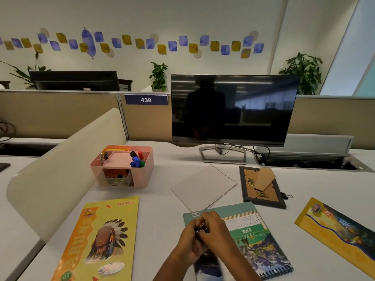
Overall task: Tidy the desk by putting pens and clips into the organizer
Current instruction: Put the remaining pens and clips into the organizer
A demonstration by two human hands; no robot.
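A pink organizer point(145, 175) stands at the left of the desk's middle, with markers in its top compartments and binder clips in its open front drawer. Over the green calendar point(251, 226), my left hand point(187, 240) and my right hand point(215, 228) are pressed together. Their fingers curl round a small dark object with a metal part point(201, 228), partly hidden; it looks like a pen or a clip. A black binder clip point(286, 196) lies on the desk to the right of the picture frame point(261, 188).
A yellow book point(97, 240) lies at front left, and a white spiral notebook point(204, 187) lies mid-desk. Another yellow book point(341, 232) sits at the right. A dark monitor point(233, 110) stands behind. A cream divider panel point(60, 171) borders the left side.
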